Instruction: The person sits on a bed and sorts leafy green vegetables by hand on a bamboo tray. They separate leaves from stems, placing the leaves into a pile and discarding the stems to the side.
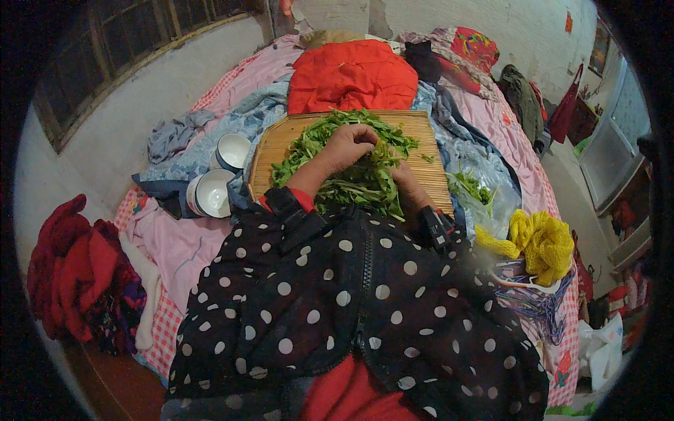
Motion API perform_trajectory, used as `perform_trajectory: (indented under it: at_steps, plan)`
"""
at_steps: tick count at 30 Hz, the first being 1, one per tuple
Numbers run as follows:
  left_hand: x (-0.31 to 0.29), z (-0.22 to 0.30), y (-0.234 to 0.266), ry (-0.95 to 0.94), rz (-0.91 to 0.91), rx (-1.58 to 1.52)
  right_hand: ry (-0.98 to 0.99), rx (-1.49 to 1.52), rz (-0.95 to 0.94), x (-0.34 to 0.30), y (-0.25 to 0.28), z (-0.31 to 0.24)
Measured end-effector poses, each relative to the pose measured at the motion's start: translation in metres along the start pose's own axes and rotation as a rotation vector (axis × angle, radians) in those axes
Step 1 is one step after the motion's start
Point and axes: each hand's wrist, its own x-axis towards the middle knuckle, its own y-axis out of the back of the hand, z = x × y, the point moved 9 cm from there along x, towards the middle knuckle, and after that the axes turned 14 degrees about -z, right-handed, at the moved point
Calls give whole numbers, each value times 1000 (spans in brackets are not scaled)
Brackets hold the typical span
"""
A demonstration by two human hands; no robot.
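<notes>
A heap of leafy greens point(295, 167) with pale stems lies on a slatted bamboo board point(434, 184) in front of me. My left hand point(345, 149) is above the heap, thumb and fingertips pinched together at a yellowish-green leaf. Close by on the right, my right hand point(408, 182) is closed about a small bunch of the same greens point(382, 156). Those leaves cover most of its fingers. More stems and leaves spread below both hands, toward my body.
White bowls point(233, 151) and stacked bowls point(213, 193) stand left of the board. To the right are a clear plastic bag point(495, 200) with greens, a yellow mesh bag point(540, 242) and several hangers point(537, 298). Red cloth point(354, 77) lies beyond the board.
</notes>
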Motion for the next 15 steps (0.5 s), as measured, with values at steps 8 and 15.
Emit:
perform_trajectory:
  at_steps: [8,15]
  plan:
    - [-26,-33,60,95,461,275,44,5,-29,-5,-15,-15]
    - [-35,-90,70,454,299,504,-27,69,-11,-6,-18,-12]
